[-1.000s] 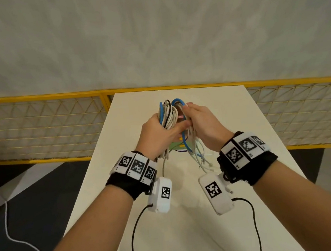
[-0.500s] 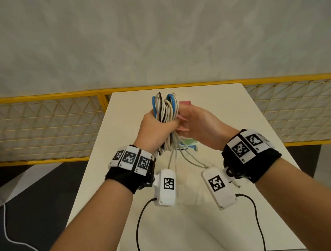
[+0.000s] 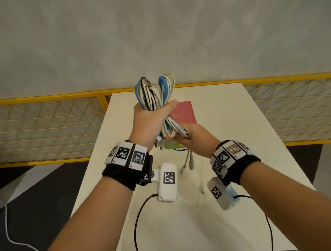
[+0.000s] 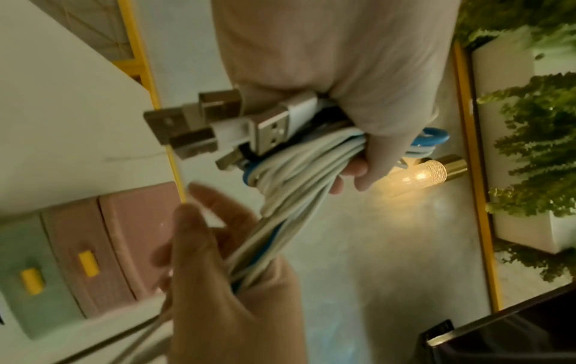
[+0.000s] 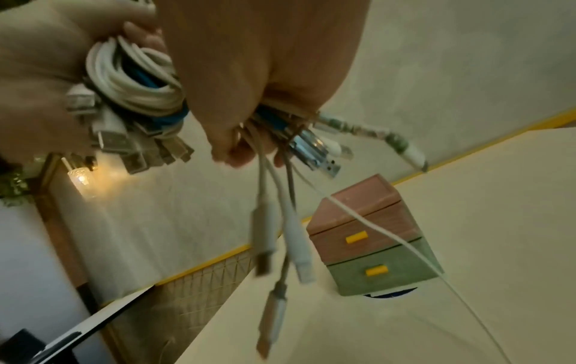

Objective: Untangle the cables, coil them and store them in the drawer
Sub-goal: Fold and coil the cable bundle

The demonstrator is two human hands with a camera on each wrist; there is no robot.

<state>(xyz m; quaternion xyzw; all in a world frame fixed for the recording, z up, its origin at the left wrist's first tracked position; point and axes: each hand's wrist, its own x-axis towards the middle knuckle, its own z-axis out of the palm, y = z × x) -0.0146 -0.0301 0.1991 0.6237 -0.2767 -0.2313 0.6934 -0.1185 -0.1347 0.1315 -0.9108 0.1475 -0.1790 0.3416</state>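
— Cables (image 3: 155,97), why are they held so high above the table (image 3: 232,210)?

— The left hand (image 3: 149,121) clamps the coiled bundle in its fist so the loops keep together, while the right hand (image 3: 193,138) closes round the loose ends below, I think to gather them.

— And the drawer unit (image 5: 371,236)?

— On the table, both drawers closed. How many cables there are — I cannot tell.

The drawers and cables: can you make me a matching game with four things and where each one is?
Things:
1. cable bundle
2. pink drawer
3. green drawer
4. loose plug ends

Places:
A. bottom of the little box
B. dangling below the right hand
C. top of the little box
D. gripped in the left hand

Pairs: 1-D, 2-C, 3-A, 4-B
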